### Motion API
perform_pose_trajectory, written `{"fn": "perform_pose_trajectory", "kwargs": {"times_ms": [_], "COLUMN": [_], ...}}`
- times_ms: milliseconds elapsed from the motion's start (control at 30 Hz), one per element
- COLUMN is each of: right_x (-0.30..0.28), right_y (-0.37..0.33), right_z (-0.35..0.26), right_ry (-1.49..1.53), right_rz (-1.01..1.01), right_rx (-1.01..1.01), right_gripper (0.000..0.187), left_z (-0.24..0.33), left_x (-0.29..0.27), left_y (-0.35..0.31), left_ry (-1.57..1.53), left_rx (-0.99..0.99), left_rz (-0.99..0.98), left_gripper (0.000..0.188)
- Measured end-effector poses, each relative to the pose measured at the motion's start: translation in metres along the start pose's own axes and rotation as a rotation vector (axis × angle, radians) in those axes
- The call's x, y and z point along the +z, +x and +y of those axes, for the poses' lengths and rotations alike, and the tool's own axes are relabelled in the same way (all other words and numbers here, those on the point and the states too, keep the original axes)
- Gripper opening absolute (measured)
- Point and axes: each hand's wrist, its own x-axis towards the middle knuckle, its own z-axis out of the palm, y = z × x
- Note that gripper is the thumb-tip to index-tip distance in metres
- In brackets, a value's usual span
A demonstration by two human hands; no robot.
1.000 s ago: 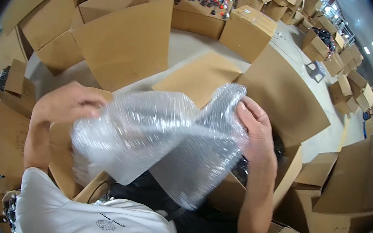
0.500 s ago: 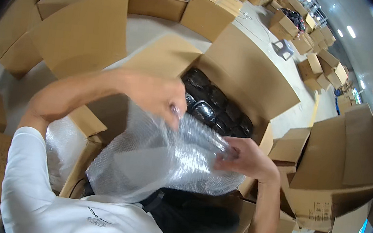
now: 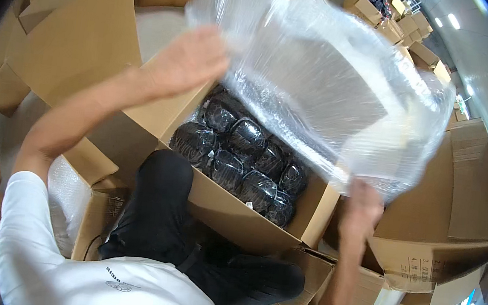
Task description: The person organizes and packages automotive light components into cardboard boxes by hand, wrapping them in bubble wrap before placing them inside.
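A large sheet of clear bubble wrap (image 3: 326,65) is spread in the air over the far side of an open cardboard box (image 3: 237,215). My left hand (image 3: 197,57), blurred by motion, is closed on the sheet's left edge. At its near right corner my right hand (image 3: 364,208) grips the sheet with the fingers closed. Inside the box several rounded black items (image 3: 247,138) in shiny clear plastic lie packed in rows. The wrap hides the far flap of the box.
Tall open cartons (image 3: 82,38) stand to the left. More bubble wrap (image 3: 68,187) sits in a box beside my left arm. Another big open carton (image 3: 425,197) is on the right, with further boxes at the back. My bent knee (image 3: 163,173) is against the near side of the box.
Both hands have lifted the bubble wrap up and away from me, unfolding it over the far side of the box. The black items are now more fully uncovered.
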Motion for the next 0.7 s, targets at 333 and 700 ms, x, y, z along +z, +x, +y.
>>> {"fn": "perform_pose_trajectory", "kwargs": {"times_ms": [333,700], "right_x": [0.124,0.102], "right_y": [-0.115,-0.106], "right_z": [0.024,0.02], "right_ry": [-0.231,-0.199], "right_rz": [-0.809,-0.784], "right_rx": [-0.307,-0.292], "right_gripper": [0.009,0.012], "left_z": [0.097,0.161], "left_x": [0.092,0.179], "left_y": [-0.058,-0.008], "left_ry": [-0.831,-0.73], "left_rx": [-0.118,0.04], "left_rz": [-1.176,-0.583], "left_gripper": [0.024,0.078]}}
